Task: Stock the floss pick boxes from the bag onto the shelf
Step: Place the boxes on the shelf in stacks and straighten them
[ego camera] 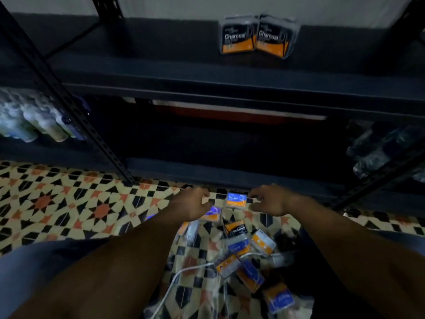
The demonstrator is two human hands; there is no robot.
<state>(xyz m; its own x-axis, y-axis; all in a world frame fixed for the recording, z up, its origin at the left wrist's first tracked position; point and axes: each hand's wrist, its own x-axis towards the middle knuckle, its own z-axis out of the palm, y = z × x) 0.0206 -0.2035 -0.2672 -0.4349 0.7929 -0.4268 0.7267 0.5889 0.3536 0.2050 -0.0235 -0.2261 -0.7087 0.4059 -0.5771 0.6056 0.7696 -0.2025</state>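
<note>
Floor [69, 203] under me: cream tiles with a black and orange-red star-and-diamond pattern. Shelf [161, 74] is dark blue-grey. I note two Charcoal boxes [257, 35], black above, orange below, white lettering. Round box [236, 200]: blue over orange, white lettering. Cable [184, 270] is white.

One wide-angle camera rides on the person's head and looks forward and steeply down. The left hand [190, 207] and right hand [271, 201] sit near mid-frame, close beneath the lens, their arms [115, 261] running in from the bottom corners. The tiled floor [57, 203] fills the lower half. The dark shelf [207, 86] crosses the upper half, farther off, its uprights [69, 95] slanted by the wide lens.
</note>
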